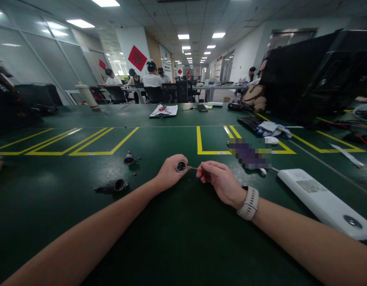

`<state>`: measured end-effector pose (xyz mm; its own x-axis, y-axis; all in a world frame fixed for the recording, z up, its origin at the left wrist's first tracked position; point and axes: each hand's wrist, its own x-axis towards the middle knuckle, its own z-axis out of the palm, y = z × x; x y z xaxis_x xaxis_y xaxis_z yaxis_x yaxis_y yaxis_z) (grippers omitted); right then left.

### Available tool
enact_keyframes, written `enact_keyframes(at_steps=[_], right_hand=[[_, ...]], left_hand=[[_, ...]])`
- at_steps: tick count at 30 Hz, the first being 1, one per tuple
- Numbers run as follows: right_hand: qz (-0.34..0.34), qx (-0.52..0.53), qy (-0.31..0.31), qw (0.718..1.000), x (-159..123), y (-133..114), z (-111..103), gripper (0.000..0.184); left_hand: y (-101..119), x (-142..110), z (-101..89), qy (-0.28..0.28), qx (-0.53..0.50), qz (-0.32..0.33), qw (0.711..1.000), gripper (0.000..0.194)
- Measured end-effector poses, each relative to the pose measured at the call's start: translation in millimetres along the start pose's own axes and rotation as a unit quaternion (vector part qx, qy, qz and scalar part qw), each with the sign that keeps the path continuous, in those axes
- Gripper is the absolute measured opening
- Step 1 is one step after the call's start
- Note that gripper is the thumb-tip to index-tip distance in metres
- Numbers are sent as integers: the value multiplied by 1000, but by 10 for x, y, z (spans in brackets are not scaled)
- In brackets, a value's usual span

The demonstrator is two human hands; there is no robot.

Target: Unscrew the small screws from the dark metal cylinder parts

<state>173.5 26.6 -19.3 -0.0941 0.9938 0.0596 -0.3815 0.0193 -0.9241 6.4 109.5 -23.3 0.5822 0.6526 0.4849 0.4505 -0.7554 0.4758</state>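
Nearest you: left forearm [96,224], lower left; right forearm [305,234], lower right. Brace the metal cylinder [181,166], mid-frame; hold the thin rod [193,168] straight to its side, light pressure. Left hand [169,173]: fingers wrapped round the cylinder. Right hand [220,182]: fingertips pinching the rod, no visible gap.

The premises are an open-plan office with a workshop area. Ceiling lights [183,36] at the top of the frame, glass partitions [43,51] at upper left, and people [152,80] seated on black chairs [154,95] along a far table [209,87] at upper centre indicate the office. The green table [171,238] across the frame, marked with yellow lines [199,139] and bearing loose metal parts [129,159] at centre left, indicates the workshop.
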Motion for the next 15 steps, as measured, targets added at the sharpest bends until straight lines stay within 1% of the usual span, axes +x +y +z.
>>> enact_keyframes(at_steps=[4,8,12,15], right_hand=[[-5,-10,19,1000,-14,4,19,18],[-20,-51,44,998,-23,30,53,17],[-22,-86,31,996,-20,45,58,19],[-6,-53,31,998,-10,29,37,18]], left_hand=[[-12,8,7,7,36,-9,999,15],[10,9,12,4,100,-29,995,11],[47,-2,11,-26,152,-17,988,9],[42,-8,10,-28,136,-8,990,9]])
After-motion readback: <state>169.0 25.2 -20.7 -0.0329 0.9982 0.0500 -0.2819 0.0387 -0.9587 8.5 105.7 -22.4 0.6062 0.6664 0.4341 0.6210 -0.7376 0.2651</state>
